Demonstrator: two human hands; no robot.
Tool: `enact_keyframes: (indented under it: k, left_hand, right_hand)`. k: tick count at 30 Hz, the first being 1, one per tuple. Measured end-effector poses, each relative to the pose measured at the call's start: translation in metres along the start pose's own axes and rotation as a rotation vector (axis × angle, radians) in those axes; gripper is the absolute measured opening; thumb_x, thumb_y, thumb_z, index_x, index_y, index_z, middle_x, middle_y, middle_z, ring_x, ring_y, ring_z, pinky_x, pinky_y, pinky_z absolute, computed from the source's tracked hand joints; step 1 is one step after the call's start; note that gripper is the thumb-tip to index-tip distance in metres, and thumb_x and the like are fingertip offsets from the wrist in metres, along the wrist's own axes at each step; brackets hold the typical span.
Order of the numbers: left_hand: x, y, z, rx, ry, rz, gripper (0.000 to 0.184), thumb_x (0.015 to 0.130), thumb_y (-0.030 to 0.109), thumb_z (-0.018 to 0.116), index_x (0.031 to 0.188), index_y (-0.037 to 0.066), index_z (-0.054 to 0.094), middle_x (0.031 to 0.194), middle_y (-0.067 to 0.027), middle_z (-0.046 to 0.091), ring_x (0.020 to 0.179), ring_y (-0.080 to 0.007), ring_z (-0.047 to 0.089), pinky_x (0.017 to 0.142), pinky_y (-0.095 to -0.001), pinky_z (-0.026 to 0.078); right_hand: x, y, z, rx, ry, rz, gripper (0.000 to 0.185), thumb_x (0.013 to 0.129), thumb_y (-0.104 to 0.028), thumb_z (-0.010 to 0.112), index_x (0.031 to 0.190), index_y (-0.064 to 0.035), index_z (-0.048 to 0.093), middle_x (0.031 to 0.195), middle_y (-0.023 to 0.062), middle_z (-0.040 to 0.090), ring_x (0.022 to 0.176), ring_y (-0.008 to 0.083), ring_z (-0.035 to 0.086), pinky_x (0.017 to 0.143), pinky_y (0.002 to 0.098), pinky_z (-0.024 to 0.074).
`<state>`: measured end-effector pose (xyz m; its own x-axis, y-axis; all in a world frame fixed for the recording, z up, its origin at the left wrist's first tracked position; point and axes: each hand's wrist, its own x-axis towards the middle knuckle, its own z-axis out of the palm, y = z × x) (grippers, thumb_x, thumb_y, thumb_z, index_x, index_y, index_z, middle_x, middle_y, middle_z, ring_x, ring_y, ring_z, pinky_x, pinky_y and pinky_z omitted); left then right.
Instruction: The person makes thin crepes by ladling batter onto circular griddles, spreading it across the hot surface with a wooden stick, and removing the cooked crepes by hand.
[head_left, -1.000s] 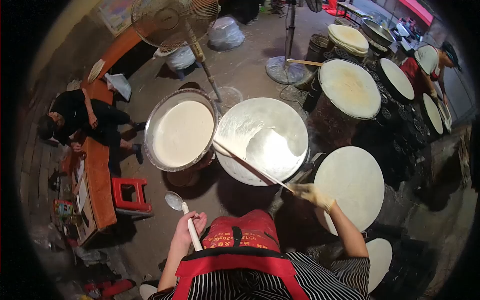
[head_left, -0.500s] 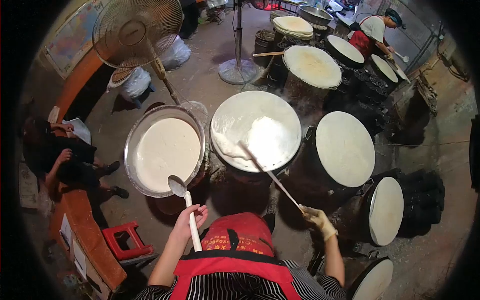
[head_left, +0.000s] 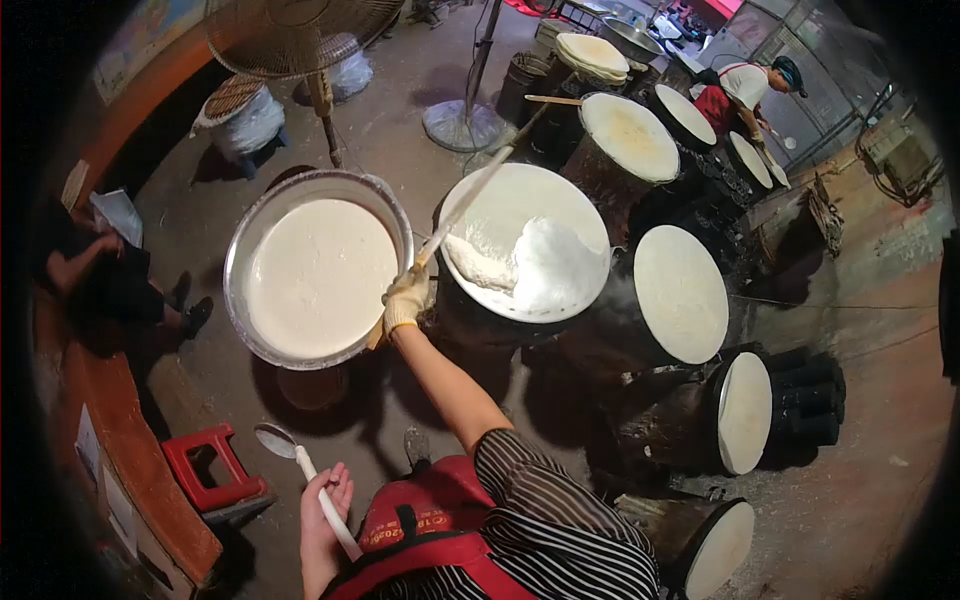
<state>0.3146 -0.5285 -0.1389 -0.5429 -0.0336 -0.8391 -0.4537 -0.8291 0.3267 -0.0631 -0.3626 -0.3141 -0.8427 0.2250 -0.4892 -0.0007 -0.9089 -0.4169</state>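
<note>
My left hand (head_left: 328, 500) is curled around the white handle of a ladle (head_left: 275, 440), low in front of my apron; the ladle's metal bowl hangs over the floor. My right hand (head_left: 405, 300), in a pale work glove, is stretched forward between the basin and the nearest griddle. It grips a long flat wooden spatula (head_left: 470, 200), which points up and right across the griddle's left side. A thick lump of batter (head_left: 480, 263) lies on that round griddle (head_left: 570, 195), beside a bright shiny patch. Left of my glove stands a wide metal basin (head_left: 240, 320) of creamy batter (head_left: 325, 275).
More round griddles with pale sheets (head_left: 680, 295) curve along the right. A stack of flatbreads (head_left: 592, 55) stands at the back. A co-worker (head_left: 740, 90) bends over griddles at far right. A fan (head_left: 300, 35), a red stool (head_left: 210, 465) and a seated person (head_left: 110, 290) are left.
My right hand has swung left and forward with the spatula, from the right side to beside the basin. The ladle has come down and left, away from the basin's rim. The batter lump has shifted.
</note>
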Motion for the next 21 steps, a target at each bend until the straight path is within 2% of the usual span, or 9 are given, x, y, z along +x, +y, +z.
enact_keyframes:
  k: [1,4,8,13,15,17,18,19,21]
  left_hand:
    - [-0.003,0.0,-0.006,0.009,0.014,0.007,0.017,0.088,0.013,0.061,0.099,0.002,0.054,0.114,-0.0095,0.06,0.117,-0.0214,0.053,0.102,-0.0333,0.043]
    - [-0.009,0.003,-0.002,0.035,0.017,0.025,0.019,0.088,0.015,0.062,0.099,0.001,0.053,0.118,-0.0104,0.058,0.121,-0.0217,0.052,0.103,-0.0336,0.043]
    - [0.007,0.001,0.012,0.054,-0.023,-0.006,0.022,0.087,0.013,0.064,0.101,0.001,0.053,0.116,-0.0101,0.06,0.114,-0.0208,0.056,0.102,-0.0334,0.045]
    - [0.009,-0.013,0.052,0.126,-0.053,-0.051,0.022,0.086,0.011,0.064,0.103,0.0,0.057,0.108,-0.0094,0.063,0.108,-0.0201,0.059,0.097,-0.0331,0.049]
    - [0.014,-0.025,0.059,0.133,-0.126,-0.069,0.024,0.085,0.011,0.064,0.105,-0.001,0.057,0.106,-0.0087,0.063,0.106,-0.0196,0.059,0.095,-0.0329,0.05]
    - [0.016,-0.037,0.074,0.151,-0.129,-0.079,0.025,0.086,0.011,0.064,0.107,-0.002,0.058,0.106,-0.0084,0.062,0.103,-0.0195,0.06,0.092,-0.0327,0.052]
    - [0.017,-0.043,0.08,0.154,-0.135,-0.102,0.025,0.086,0.011,0.064,0.106,-0.001,0.058,0.108,-0.0087,0.062,0.103,-0.0192,0.06,0.091,-0.032,0.053]
    - [0.015,-0.048,0.09,0.157,-0.141,-0.125,0.024,0.086,0.011,0.064,0.106,-0.001,0.058,0.109,-0.009,0.062,0.103,-0.0189,0.06,0.089,-0.0314,0.054]
    - [0.012,-0.056,0.106,0.16,-0.156,-0.141,0.025,0.086,0.011,0.064,0.107,-0.001,0.058,0.107,-0.0079,0.062,0.101,-0.0175,0.06,0.087,-0.03,0.054]
  right_hand:
    - [-0.046,-0.024,0.016,0.068,0.155,0.128,0.014,0.095,-0.028,0.053,0.093,-0.015,0.05,0.064,-0.0054,0.036,0.049,0.0088,0.036,0.041,0.0251,0.0279]
    - [-0.081,-0.02,-0.046,-0.05,0.106,-0.079,0.021,0.093,-0.039,0.054,0.095,-0.0182,0.052,0.064,-0.0032,0.044,0.046,0.0116,0.042,0.039,0.0257,0.0308]
    - [-0.182,-0.106,-0.063,-0.216,0.088,0.086,0.017,0.096,-0.04,0.045,0.096,-0.0233,0.047,0.064,-0.0036,0.046,0.043,0.0126,0.038,0.039,0.0282,0.03]
    - [-0.195,-0.202,-0.096,-0.457,0.125,-0.002,0.029,0.095,-0.05,0.047,0.096,-0.0216,0.05,0.066,-0.001,0.049,0.044,0.0131,0.041,0.039,0.029,0.0325]
    - [-0.169,-0.218,-0.11,-0.158,-0.004,0.083,0.034,0.092,-0.053,0.051,0.093,-0.0191,0.053,0.067,0.0,0.051,0.044,0.014,0.041,0.039,0.0308,0.0327]
    - [-0.177,-0.209,-0.073,-0.203,-0.055,0.098,0.041,0.089,-0.057,0.053,0.089,-0.0162,0.055,0.065,0.0011,0.051,0.044,0.0152,0.042,0.039,0.0325,0.033]
    - [-0.146,-0.199,-0.099,-0.148,-0.213,0.458,0.042,0.088,-0.056,0.055,0.088,-0.0146,0.054,0.062,0.0013,0.049,0.044,0.0168,0.043,0.04,0.0322,0.0337]
    - [-0.181,-0.195,-0.062,-0.698,-0.033,0.274,0.033,0.094,-0.044,0.053,0.107,-0.0151,0.057,0.061,0.0,0.047,0.045,0.0153,0.044,0.04,0.0308,0.035]
    - [-0.187,-0.211,-0.104,-0.881,-0.23,0.161,0.036,0.098,-0.031,0.049,0.133,-0.0227,0.044,0.062,-0.0015,0.047,0.047,0.0121,0.043,0.041,0.0287,0.036]
